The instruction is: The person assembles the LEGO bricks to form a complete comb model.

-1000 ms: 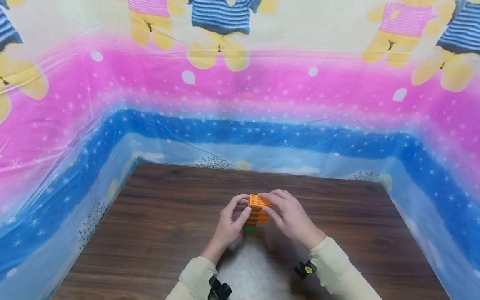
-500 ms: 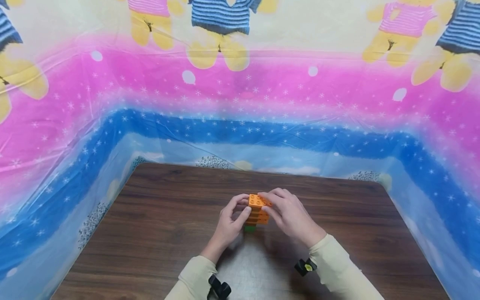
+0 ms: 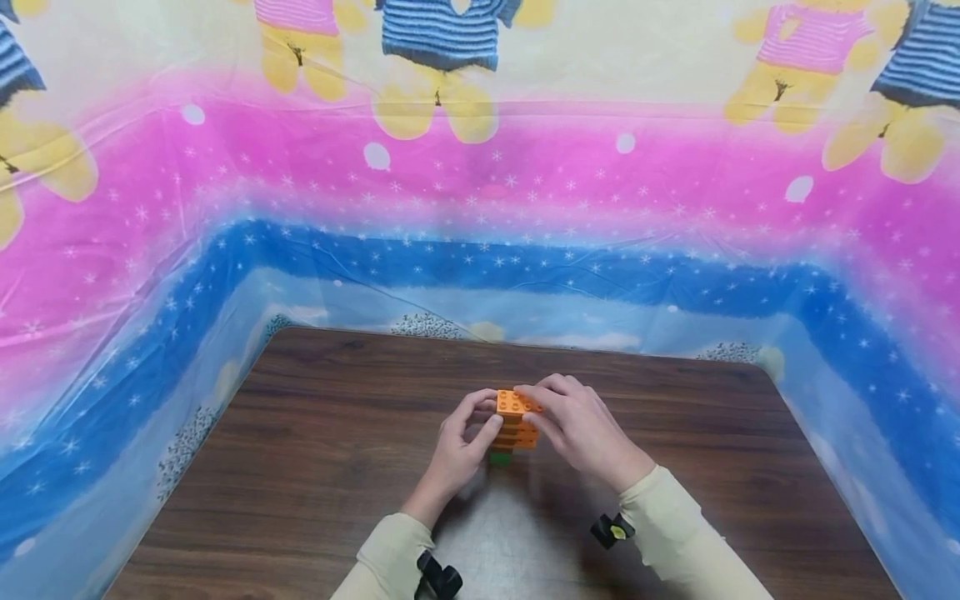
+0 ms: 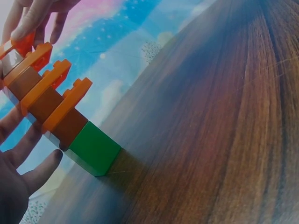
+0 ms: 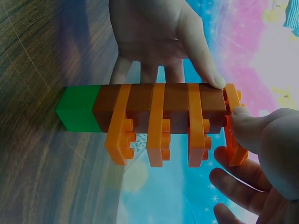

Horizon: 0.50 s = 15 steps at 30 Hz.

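Note:
A tower of toy bricks stands upright on the table, brown bricks alternating with thin orange bricks over a green brick at the foot. The orange bricks jut out towards the right. My left hand holds the tower near its top, thumb at the uppermost brown brick and fingers behind. With thumb and fingers, my right hand pinches the topmost orange brick by its jutting end. That brick sits slightly tilted in the right wrist view, brown studs showing in a narrow gap beneath it.
The dark wood-grain table extends on all sides of the tower. Behind it and along both sides hangs a printed cloth in pink and blue. Each sleeved forearm carries a small black wrist camera.

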{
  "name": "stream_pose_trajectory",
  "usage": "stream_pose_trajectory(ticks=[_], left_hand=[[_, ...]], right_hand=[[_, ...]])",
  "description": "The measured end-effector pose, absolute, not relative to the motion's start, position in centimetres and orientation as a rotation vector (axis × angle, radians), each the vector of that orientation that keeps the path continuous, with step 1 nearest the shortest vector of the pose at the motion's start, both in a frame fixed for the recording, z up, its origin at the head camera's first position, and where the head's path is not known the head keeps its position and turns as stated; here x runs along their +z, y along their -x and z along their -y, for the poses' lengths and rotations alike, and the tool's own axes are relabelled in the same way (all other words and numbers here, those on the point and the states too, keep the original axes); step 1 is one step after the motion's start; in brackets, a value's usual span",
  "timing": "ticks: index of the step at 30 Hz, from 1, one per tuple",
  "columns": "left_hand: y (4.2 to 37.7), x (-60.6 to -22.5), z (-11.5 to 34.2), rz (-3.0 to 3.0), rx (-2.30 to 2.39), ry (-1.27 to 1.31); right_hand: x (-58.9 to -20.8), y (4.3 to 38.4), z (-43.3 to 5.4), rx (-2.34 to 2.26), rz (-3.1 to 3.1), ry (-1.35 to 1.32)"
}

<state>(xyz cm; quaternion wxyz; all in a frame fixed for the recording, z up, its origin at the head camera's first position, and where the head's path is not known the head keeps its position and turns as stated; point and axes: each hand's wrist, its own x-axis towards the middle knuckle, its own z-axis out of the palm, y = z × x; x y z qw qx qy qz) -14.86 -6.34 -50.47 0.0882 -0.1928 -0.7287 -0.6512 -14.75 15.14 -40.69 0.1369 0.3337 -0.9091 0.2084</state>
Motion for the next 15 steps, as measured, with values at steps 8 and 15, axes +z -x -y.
stream_pose_trajectory(ticks=[8, 15], left_hand=[[14.93, -50.50, 6.33, 2.160, -1.942, 0.593], [14.85, -50.48, 6.33, 2.168, -1.923, 0.600]], right_hand=[[-40.36, 14.71, -15.12, 0.605, 2.696, -0.941], [-40.27, 14.61, -15.13, 0.603, 2.715, -0.941]])
